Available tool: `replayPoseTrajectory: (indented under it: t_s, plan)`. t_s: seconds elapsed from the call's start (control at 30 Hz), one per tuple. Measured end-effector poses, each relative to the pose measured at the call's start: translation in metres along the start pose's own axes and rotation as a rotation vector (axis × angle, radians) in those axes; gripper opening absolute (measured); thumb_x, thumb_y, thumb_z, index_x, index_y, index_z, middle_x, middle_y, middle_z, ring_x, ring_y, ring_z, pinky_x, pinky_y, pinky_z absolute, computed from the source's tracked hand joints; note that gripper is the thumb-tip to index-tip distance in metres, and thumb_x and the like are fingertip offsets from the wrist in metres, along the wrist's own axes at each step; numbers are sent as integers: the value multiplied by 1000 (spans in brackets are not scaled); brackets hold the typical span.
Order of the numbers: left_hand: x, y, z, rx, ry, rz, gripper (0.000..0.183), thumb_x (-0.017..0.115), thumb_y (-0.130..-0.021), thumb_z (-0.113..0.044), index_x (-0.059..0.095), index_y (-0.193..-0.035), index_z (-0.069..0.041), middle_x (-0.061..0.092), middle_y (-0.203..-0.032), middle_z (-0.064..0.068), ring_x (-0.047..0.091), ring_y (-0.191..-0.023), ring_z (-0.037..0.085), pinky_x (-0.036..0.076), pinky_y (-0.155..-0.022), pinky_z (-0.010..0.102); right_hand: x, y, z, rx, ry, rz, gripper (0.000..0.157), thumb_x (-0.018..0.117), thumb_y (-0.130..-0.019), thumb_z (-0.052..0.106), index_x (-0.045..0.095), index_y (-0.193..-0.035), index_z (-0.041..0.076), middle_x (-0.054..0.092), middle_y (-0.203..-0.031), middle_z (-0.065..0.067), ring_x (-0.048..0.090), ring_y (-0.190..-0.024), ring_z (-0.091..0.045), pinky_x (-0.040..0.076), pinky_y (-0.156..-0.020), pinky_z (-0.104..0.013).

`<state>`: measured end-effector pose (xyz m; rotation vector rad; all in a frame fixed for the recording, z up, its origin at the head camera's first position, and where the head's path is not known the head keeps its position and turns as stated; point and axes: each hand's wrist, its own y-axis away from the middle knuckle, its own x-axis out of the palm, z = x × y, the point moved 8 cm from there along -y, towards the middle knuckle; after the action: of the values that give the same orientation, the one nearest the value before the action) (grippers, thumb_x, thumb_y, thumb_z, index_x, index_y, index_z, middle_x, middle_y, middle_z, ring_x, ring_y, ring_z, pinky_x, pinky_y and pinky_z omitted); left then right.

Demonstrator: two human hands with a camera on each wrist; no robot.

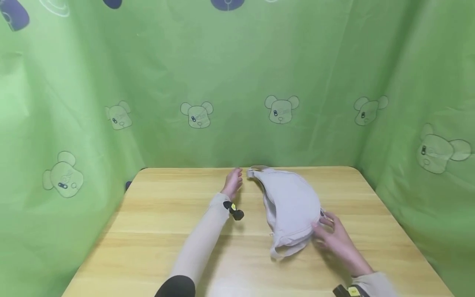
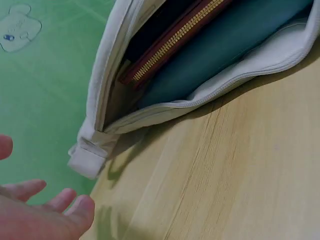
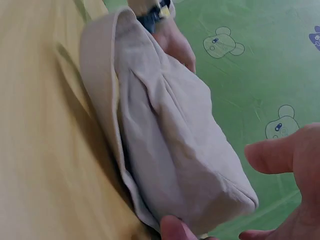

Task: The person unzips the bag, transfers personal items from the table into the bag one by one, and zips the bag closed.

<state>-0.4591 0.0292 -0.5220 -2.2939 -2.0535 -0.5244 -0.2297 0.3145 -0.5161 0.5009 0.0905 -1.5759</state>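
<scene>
Far table edge (image 1: 193, 168) near bag (image 1: 293, 202)

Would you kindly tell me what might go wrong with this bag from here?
The bag gapes open, so the red purse and teal item might slip out if tipped. One end lies near the far edge of the table, so a push could send it over. The left hand holds nothing, so lifting might be lopsided.
</scene>
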Motion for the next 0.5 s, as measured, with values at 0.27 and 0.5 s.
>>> replayPoseTrajectory:
  t_s: [0.27,0.5]
  plan:
    - [17,-16,10,-23,-103,87,71,50,-107,-29,17,-165,-6,49,-82,-12,35,-60,1,30,-67,21,17,17,-5,32,-133,17,93,57,-106,29,-12,-163,3,13,-165,-38,55,-133,-50,63,-94,-43]
    - [17,-22,14,34,-271,42,58,59,-104,-29,44,-154,-7,60,-140,22,59,-95,19,54,-82,28,24,27,-7,11,-219,22,93,58,-105,22,-11,-164,5,11,-166,-37,63,-126,-44,64,-93,-43]
